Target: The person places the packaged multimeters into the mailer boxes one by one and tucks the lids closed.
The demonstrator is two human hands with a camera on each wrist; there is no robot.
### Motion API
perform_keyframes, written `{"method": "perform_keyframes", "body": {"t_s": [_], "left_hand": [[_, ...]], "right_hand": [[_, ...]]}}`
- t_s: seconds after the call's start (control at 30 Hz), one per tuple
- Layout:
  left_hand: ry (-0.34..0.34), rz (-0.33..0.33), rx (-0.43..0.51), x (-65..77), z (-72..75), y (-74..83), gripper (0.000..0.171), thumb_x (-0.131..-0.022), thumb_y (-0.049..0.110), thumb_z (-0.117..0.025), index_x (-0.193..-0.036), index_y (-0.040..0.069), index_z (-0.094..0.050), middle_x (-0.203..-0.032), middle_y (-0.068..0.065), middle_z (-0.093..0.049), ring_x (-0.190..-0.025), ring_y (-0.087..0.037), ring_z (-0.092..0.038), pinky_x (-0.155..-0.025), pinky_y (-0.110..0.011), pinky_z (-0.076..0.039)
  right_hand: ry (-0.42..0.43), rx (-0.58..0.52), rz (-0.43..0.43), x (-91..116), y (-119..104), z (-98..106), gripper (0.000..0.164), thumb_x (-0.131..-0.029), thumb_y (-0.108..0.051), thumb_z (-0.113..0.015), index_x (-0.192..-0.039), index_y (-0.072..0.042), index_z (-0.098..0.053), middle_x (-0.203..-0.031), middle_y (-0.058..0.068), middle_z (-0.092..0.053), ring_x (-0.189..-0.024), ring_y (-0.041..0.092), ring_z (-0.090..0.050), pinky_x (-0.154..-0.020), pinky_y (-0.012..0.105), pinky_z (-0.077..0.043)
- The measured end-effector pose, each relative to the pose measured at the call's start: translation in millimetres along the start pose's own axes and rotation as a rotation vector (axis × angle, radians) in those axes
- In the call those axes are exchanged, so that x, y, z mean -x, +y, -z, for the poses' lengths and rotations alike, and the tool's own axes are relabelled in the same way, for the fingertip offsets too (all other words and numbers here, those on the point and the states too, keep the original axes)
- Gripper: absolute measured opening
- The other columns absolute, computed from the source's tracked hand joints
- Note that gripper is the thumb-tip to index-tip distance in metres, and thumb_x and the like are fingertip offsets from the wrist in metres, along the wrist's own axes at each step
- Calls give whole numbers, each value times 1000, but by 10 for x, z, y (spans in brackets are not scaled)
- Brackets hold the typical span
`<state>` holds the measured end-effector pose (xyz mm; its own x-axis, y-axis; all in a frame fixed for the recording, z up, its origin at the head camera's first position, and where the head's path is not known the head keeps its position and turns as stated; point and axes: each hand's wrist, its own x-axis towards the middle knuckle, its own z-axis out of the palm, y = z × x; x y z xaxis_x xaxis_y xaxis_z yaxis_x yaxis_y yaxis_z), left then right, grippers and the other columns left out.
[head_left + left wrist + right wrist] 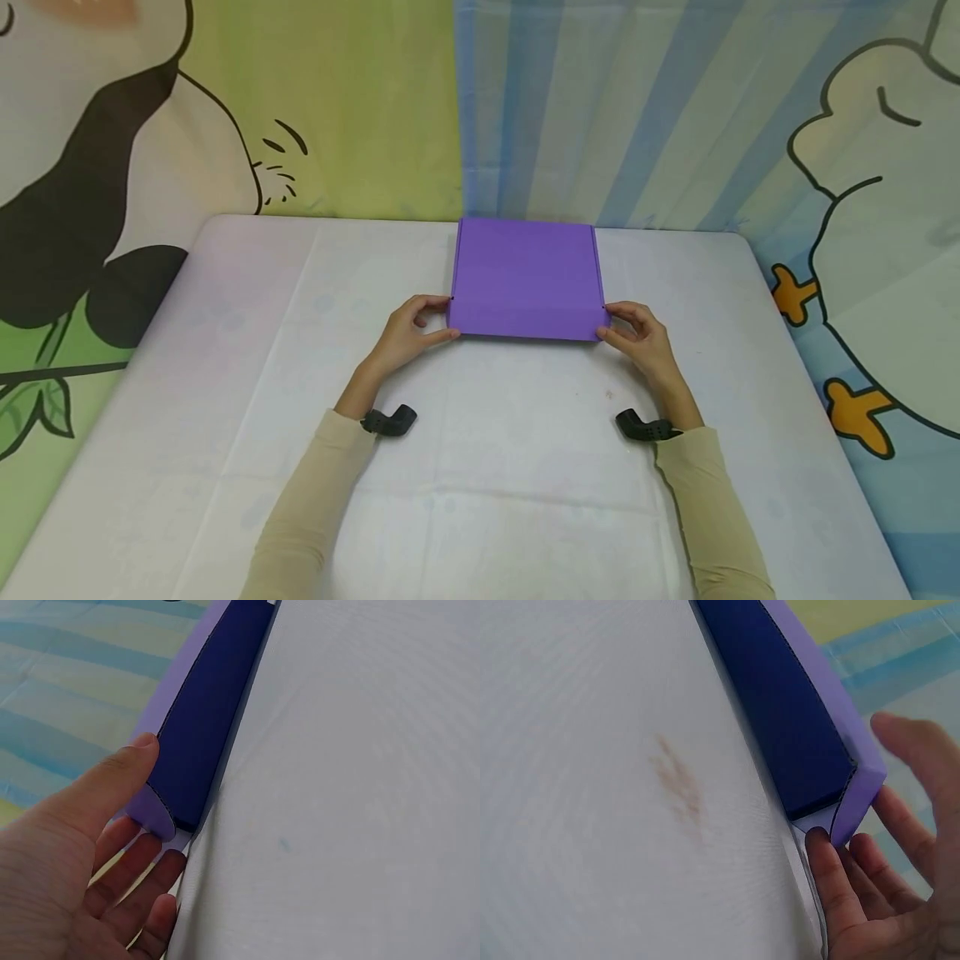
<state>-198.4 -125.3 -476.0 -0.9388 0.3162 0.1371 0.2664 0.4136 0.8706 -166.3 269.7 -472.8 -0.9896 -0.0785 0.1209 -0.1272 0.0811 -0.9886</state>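
Observation:
A flat purple cardboard box (527, 271) lies on the table near its back edge, with its lid down over it. My left hand (405, 333) holds the box's front left corner. In the left wrist view the left thumb (144, 742) touches the lid's front edge, and the other fingers curl by the side flap (154, 814). My right hand (643, 343) holds the front right corner, thumb at the front and fingertips along the side. The right wrist view shows its fingers around the right corner flap (851, 814). A darker blue-purple front wall (780, 712) shows below the lid edge.
A white cloth (480, 467) with creases covers the table. Black wrist devices (390, 421) sit at both cuffs. Behind and beside the table hang printed curtains (360, 108) with cartoon figures. A brownish stain (679, 784) marks the cloth before the box.

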Motion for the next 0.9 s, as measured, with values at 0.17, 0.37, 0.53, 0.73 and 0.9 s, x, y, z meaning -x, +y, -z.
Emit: {"method": "perform_keyframes", "body": {"t_s": [0.17,0.37,0.53,0.73,0.9], "left_hand": [[-7,-2,43,-7,3,-12,58,-80,21,-82,-129,7,-56,-129,-9,-59,-117,-23,-52,-90,-39,-43],[-20,31,96,-5,14,-12,54,-81,22,-81,-127,7,-57,-128,-9,-60,-117,-25,-52,-93,-44,-41],[-29,54,109,9,6,-9,48,-84,21,-79,-126,10,-59,-126,-5,-62,-117,-20,-53,-93,-39,-41],[-24,57,139,-6,2,-21,47,-84,20,-79,-125,8,-61,-126,-8,-64,-117,-22,-55,-94,-40,-41],[-16,50,135,-6,13,-29,47,-82,27,-80,-123,10,-63,-123,-5,-66,-114,-17,-56,-90,-32,-42]], "right_hand": [[-60,-63,30,17,-5,-8,55,-79,15,-71,-129,8,-48,-129,6,-48,-118,14,-51,-95,19,-47],[-85,-71,22,21,-6,-11,61,-78,16,-71,-132,5,-45,-127,5,-50,-116,15,-52,-93,19,-49],[-83,-53,33,15,32,-2,58,-80,15,-71,-131,8,-44,-125,2,-51,-114,13,-53,-93,19,-49],[-90,-63,35,7,48,21,52,-82,13,-70,-128,4,-48,-124,3,-53,-112,13,-55,-93,19,-49],[-96,-98,19,-2,41,25,52,-81,13,-70,-127,1,-49,-123,2,-54,-109,12,-57,-92,18,-49]]}}
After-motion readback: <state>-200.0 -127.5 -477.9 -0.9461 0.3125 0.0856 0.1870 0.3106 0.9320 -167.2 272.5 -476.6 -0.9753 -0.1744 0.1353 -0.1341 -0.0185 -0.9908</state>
